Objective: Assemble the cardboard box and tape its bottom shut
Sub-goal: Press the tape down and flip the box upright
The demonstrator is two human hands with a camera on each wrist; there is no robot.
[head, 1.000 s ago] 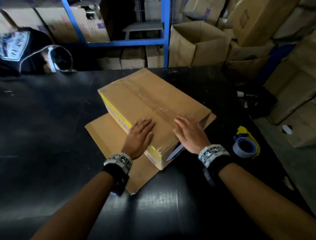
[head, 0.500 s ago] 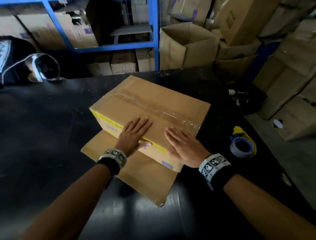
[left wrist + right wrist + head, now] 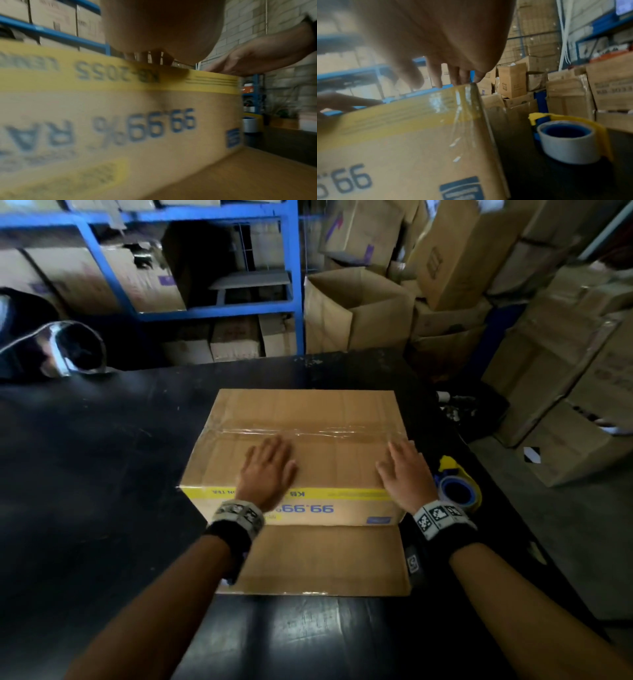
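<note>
Stacked cartons and a blue rack [image 3: 294, 285] crowd the background at 12 o'clock; on the black table [image 3: 102, 474] the cardboard box [image 3: 308, 419] sits bottom up, its long axis running 9 to 3, a strip of clear tape [image 3: 308, 432] along the seam. Both hands lie flat on the near flap with straight fingers, holding nothing: left hand [image 3: 269, 470] near the middle, right hand [image 3: 404, 474] at the 3 o'clock corner. Loose top flap [image 3: 322, 556] lies toward 6. The tape dispenser [image 3: 457, 491] rests just beside the box at 3 o'clock, nearer the right hand, so I judge any further strip falls to that hand
</note>
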